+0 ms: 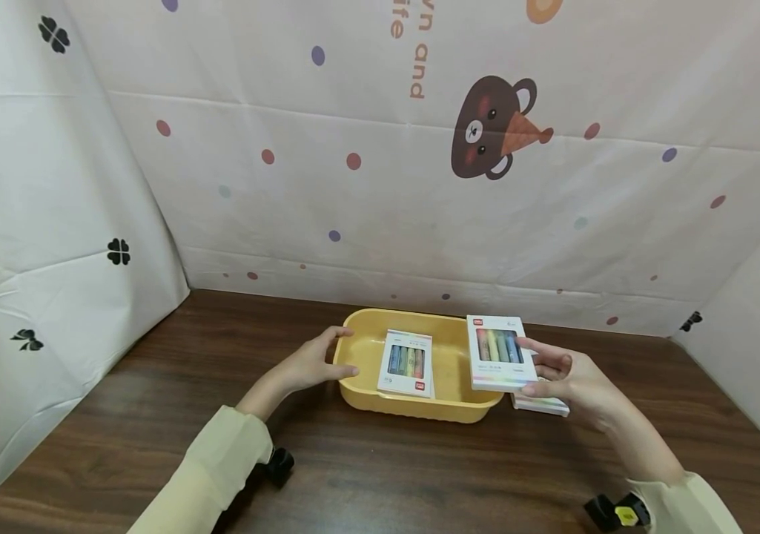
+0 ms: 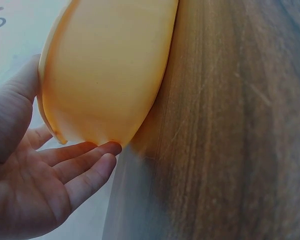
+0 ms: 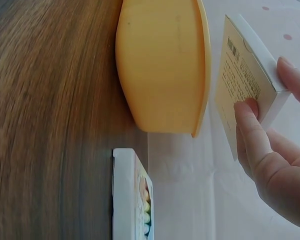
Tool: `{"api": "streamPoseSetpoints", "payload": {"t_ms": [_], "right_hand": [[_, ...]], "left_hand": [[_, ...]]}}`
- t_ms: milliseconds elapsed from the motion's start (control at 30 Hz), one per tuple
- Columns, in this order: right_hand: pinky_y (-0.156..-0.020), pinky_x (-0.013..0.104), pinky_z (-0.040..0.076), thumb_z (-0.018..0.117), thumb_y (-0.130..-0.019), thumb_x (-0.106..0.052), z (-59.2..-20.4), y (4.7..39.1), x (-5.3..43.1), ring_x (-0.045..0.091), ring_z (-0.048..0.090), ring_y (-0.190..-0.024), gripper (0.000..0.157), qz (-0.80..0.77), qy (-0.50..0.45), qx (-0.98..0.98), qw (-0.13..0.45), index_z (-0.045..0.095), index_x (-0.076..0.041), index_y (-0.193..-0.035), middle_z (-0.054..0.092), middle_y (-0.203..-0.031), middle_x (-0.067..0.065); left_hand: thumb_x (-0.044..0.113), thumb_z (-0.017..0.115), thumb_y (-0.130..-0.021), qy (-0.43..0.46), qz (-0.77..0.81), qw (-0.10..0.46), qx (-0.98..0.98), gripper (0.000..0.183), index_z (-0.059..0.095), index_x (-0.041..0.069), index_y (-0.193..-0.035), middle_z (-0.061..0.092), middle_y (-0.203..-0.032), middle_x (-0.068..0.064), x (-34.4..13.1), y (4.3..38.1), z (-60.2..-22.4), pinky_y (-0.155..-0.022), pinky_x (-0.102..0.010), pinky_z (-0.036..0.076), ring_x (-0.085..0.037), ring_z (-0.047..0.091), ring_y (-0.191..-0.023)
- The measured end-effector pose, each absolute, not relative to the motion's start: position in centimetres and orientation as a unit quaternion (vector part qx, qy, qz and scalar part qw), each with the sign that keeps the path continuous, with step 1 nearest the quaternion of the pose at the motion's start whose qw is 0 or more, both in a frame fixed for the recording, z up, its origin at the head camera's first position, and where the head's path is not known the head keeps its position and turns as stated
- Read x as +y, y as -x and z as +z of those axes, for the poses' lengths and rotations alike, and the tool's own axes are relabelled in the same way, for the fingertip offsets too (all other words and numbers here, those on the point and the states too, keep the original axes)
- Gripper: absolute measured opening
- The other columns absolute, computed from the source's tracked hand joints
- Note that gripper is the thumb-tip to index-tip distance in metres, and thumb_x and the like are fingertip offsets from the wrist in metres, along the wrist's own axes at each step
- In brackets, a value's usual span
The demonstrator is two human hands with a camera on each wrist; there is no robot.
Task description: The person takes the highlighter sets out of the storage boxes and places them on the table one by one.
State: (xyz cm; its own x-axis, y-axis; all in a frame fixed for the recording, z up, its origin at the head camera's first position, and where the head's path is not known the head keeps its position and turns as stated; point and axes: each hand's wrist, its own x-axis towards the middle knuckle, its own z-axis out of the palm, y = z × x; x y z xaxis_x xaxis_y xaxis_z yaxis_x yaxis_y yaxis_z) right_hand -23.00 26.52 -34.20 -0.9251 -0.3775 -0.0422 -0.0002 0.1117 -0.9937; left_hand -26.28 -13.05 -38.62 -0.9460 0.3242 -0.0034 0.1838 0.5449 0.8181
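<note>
A yellow plastic basin [image 1: 449,356] sits on the table, with a white box of crayons [image 1: 406,363] lying in its left half; the box's window shows coloured sticks. My left hand [image 1: 313,361] holds the basin's left end, thumb and fingers at the rim; in the left wrist view the fingers [image 2: 92,175] touch the end wall. My right hand [image 1: 576,382] pinches a second box of crayons [image 1: 496,371] by its right edge, raised above the basin's right end. In the right wrist view this box [image 3: 245,75] shows its printed back. My hand partly hides a further crayon box [image 1: 543,405] right of the basin.
The dark wooden table [image 1: 380,467] runs up to a white patterned cloth [image 1: 253,185] hanging behind it. More cloth hangs at the left and right sides. The crayon box on the table [image 3: 124,200] lies close to the basin's right end.
</note>
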Motion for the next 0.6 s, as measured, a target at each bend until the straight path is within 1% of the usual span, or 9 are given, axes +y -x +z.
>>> {"api": "streamPoseSetpoints", "payload": {"t_ms": [267,467,600], "right_hand": [[-0.074,0.025,0.051,0.066,-0.075,0.010,-34.5,23.2,28.0,0.009,0.061,-0.091,0.059,-0.676,0.154,0.706,0.145,0.058,-0.028,-0.120,0.065,-0.102,-0.003],[-0.075,0.025,0.051,0.062,-0.078,0.011,-34.6,23.3,29.2,0.009,0.061,-0.093,0.059,-0.679,0.153,0.702,0.148,0.058,-0.032,-0.118,0.065,-0.104,-0.006],[-0.075,0.025,0.051,0.060,-0.079,0.012,-34.6,23.4,30.0,0.009,0.061,-0.093,0.059,-0.680,0.159,0.701,0.145,0.058,-0.033,-0.118,0.064,-0.105,-0.007]], "left_hand": [[0.029,0.072,-0.078,-0.148,0.454,0.077,0.875,0.070,0.037,0.009,-0.135,0.037,-0.139,-0.020,-13.0,26.2,-38.5,-0.099,-0.052,0.032,-0.034,0.034,-0.128],[0.030,0.072,-0.077,-0.148,0.454,0.079,0.875,0.071,0.037,0.009,-0.135,0.036,-0.139,-0.020,-13.0,26.2,-38.5,-0.099,-0.052,0.032,-0.034,0.034,-0.128],[0.031,0.072,-0.077,-0.145,0.452,0.080,0.876,0.071,0.037,0.010,-0.135,0.037,-0.139,-0.020,-13.0,26.2,-38.5,-0.098,-0.052,0.033,-0.034,0.035,-0.127]]}}
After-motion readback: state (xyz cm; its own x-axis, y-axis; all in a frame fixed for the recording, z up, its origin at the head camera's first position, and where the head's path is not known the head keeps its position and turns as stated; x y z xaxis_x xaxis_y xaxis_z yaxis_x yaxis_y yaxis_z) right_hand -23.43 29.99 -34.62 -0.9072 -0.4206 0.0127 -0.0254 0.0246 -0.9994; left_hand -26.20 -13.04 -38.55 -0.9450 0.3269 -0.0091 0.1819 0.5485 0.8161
